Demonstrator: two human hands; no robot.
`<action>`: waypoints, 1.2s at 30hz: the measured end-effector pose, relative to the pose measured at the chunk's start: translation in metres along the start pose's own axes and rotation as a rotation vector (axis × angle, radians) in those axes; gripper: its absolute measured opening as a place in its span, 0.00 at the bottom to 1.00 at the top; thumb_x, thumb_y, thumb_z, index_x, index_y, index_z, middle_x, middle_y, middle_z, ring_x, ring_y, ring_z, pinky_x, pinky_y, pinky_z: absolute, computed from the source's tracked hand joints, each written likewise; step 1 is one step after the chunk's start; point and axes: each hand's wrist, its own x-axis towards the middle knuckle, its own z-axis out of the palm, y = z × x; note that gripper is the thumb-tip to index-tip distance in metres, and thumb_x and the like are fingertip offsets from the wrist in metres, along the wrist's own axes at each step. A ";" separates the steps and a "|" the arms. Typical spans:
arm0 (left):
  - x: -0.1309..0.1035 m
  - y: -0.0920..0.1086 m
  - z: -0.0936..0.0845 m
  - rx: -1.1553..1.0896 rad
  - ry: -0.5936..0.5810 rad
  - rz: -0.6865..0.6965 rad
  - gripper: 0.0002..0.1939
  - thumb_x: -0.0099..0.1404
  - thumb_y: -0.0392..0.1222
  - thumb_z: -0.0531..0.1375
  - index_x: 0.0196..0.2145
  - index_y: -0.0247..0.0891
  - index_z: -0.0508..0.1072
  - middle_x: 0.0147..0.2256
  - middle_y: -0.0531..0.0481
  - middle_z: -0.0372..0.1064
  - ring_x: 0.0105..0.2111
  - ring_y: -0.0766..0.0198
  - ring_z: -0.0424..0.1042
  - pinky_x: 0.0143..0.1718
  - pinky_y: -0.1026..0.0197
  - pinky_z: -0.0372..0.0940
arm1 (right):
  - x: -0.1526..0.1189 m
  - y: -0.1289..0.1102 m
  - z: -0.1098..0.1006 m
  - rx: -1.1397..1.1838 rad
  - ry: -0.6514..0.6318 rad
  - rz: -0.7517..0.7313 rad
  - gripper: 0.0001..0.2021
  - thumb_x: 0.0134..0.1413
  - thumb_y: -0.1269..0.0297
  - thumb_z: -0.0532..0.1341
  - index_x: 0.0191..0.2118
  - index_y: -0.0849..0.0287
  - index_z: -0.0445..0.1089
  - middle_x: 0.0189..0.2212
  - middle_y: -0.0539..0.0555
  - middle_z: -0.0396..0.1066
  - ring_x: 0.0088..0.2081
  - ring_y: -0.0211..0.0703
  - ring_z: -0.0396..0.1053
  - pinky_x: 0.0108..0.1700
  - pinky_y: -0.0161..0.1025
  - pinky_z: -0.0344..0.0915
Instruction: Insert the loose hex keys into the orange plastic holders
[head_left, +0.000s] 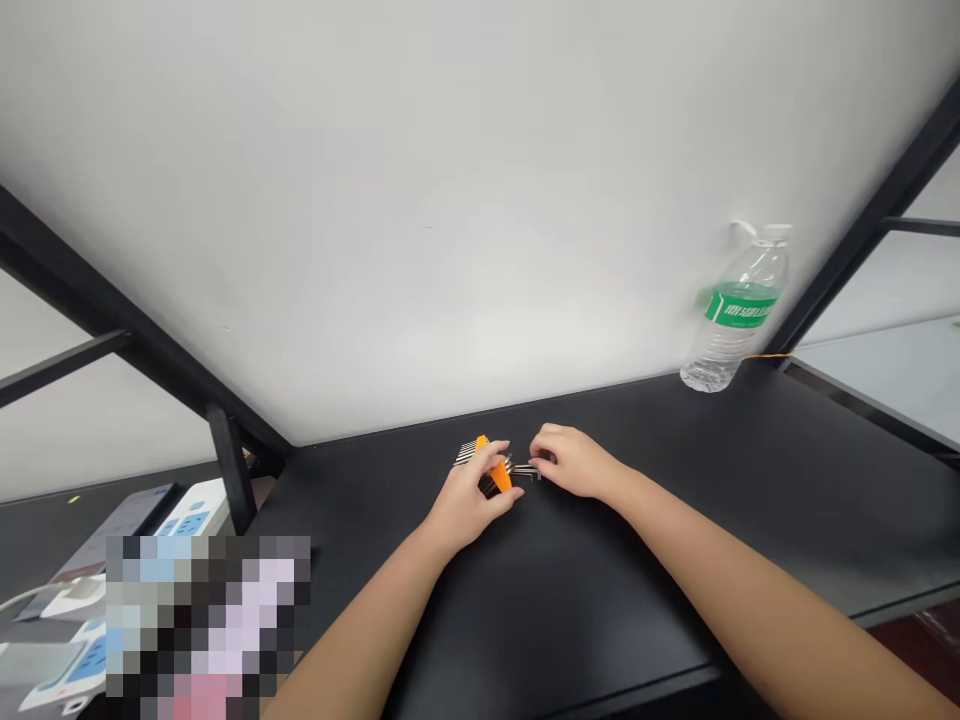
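An orange hex key holder (501, 476) lies on the black tabletop near the middle of the view. My left hand (470, 500) grips it, thumb on the near end and fingers over the far end. Several silver hex keys (466, 452) stick out to its left, and the short bent ends of others point right. My right hand (571, 460) is curled at those bent ends, its thumb and fingers pinched together around the tip of a hex key. The fingertips partly hide what they hold.
A clear water bottle (739, 310) with a green label stands at the back right against the white wall (420, 220). Black metal frame bars (135, 330) slope at both sides. White power strips (187, 520) and a blurred-out patch are at the lower left.
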 end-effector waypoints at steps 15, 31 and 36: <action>0.000 -0.002 0.000 0.029 0.072 -0.027 0.31 0.61 0.47 0.69 0.59 0.46 0.68 0.50 0.46 0.77 0.52 0.52 0.76 0.53 0.49 0.72 | 0.005 0.005 -0.004 -0.089 -0.164 0.301 0.03 0.48 0.74 0.65 0.30 0.59 0.74 0.35 0.56 0.74 0.34 0.43 0.70 0.35 0.37 0.61; 0.000 -0.003 0.002 -0.002 0.045 -0.017 0.32 0.61 0.46 0.69 0.61 0.46 0.67 0.46 0.48 0.78 0.47 0.56 0.77 0.53 0.50 0.71 | 0.001 0.000 -0.007 -0.071 -0.224 0.307 0.05 0.47 0.75 0.63 0.28 0.58 0.75 0.31 0.53 0.77 0.31 0.41 0.71 0.32 0.36 0.60; 0.000 -0.005 0.002 0.015 0.053 -0.005 0.33 0.60 0.46 0.70 0.61 0.46 0.67 0.47 0.47 0.77 0.47 0.55 0.77 0.54 0.50 0.70 | -0.002 -0.006 -0.007 -0.199 -0.200 0.300 0.05 0.45 0.75 0.65 0.25 0.59 0.70 0.31 0.55 0.74 0.29 0.41 0.67 0.30 0.36 0.55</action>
